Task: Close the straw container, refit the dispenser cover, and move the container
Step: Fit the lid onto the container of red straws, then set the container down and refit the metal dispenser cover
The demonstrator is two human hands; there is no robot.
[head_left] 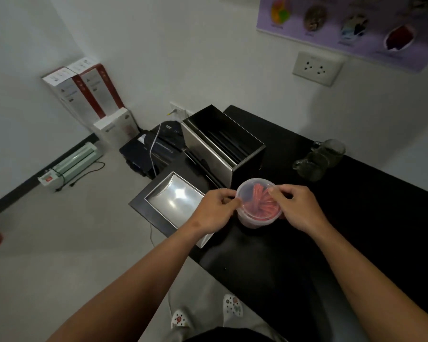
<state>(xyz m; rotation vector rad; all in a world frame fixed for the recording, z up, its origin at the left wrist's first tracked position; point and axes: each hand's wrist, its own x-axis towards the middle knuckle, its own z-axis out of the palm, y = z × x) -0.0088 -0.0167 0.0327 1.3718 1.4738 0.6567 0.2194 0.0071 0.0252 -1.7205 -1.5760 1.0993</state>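
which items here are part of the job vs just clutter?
In the job:
straw container, with red straws inside
its clear lid, both hands on it: left hand, right hand
steel dispenser, top open
dispenser cover, lying beside it

Just lying about:
glass jugs
boxes by the wall
laminator on the floor
wall socket
poster

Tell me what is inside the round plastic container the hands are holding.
Red straws lie inside the clear container, seen through its translucent lid, which the left hand and right hand grip at the rim. Their lower ends and the container's bottom are hidden.
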